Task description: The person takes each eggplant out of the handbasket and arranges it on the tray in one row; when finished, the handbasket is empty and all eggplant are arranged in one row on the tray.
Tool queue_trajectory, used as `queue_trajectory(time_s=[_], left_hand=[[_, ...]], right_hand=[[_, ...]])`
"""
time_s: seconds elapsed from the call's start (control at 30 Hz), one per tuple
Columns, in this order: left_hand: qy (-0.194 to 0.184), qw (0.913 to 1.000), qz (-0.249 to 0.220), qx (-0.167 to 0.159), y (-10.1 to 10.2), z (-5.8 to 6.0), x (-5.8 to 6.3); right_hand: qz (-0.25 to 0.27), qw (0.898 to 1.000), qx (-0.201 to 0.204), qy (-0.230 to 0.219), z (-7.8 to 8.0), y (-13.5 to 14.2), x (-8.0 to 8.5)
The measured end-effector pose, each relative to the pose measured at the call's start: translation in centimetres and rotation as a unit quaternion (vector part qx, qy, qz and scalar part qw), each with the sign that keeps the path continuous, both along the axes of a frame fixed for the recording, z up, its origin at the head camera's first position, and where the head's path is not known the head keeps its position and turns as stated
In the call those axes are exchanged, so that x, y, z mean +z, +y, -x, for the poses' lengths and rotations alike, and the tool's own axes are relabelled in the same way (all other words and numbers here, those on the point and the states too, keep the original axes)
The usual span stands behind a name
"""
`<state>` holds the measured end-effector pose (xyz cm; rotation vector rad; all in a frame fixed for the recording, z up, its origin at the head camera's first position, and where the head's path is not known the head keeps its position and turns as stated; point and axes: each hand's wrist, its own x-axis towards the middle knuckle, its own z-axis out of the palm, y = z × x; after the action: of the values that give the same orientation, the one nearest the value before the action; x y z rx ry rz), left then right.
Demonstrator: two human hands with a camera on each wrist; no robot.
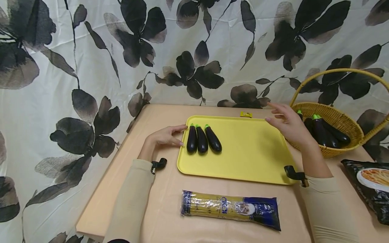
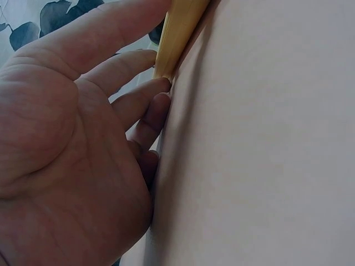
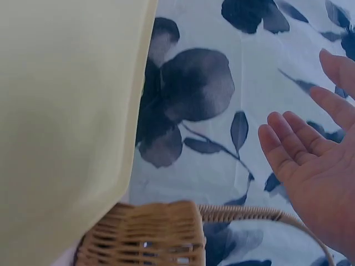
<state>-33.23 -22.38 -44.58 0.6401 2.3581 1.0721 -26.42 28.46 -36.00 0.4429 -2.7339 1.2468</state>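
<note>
A yellow tray (image 1: 246,152) lies on the table with three eggplants (image 1: 202,139) side by side near its left end. At its left edge is my left hand (image 1: 165,136), the fingers reaching to the rim; in the left wrist view this hand (image 2: 83,127) has its fingertips at the tray's side (image 2: 180,33). My right hand (image 1: 288,123) is raised over the back right corner, beside a wicker basket (image 1: 354,125) holding several eggplants (image 1: 323,131). Nothing is in the right hand (image 3: 319,158), its fingers loosely extended in the right wrist view.
A blue and gold pasta packet (image 1: 228,207) lies in front of the tray. On the right is a black food bag (image 1: 369,189). Behind the tray sits a small yellow wrapper (image 1: 246,114). A floral cloth (image 1: 182,44) hangs along the back; the basket's tall handle (image 1: 340,70) arches upward.
</note>
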Motion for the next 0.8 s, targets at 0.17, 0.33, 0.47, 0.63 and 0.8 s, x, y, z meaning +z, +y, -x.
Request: queue_trajectory(time_s=[0.17,0.33,0.47,0.63,0.8], left_hand=[[-0.001,1.0000,0.002,0.001,0.0,0.0,0.0],[-0.005,1.0000,-0.001,0.005,0.0,-0.1,0.0],[-0.007,1.0000,-0.002,0.004,0.0,-0.2,0.0],[-0.007,1.0000,-0.005,0.003,0.0,-0.2,0.1],[-0.003,1.0000,-0.004,0.000,0.0,-0.2,0.1]], right_hand=[[-0.007,1.000,-0.020,0.010,0.1,1.8,0.1],[-0.028,0.998,-0.053,0.004,0.1,3.5,-0.3],[-0.039,0.996,-0.078,-0.015,0.1,4.6,-0.7],[-0.050,0.994,-0.098,-0.025,0.1,5.5,-1.0],[-0.063,0.991,-0.116,-0.026,-0.1,6.4,-1.2]])
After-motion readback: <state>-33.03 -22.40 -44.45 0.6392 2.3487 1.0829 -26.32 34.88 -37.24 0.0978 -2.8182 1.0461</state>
